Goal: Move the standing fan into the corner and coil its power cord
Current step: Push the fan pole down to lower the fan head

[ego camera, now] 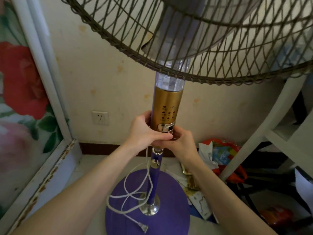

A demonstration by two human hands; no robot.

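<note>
The standing fan has a gold control column (167, 106), a blue pole (155, 177) and a round purple base (149, 206), with its wire cage (211, 39) filling the top of the view. My left hand (145, 131) wraps the lower end of the gold column from the left. My right hand (182, 143) grips the same spot from the right. The white power cord (130, 195) hangs down from my left hand along the pole and lies in loose loops on the base. Its plug (144, 228) rests at the base's front edge.
A wall socket (100, 118) sits low on the stained wall behind. A white-framed flowered panel (25, 99) closes the left side. A white table leg (264, 129) slants at right, with bags and paper litter (218, 155) on the floor beneath.
</note>
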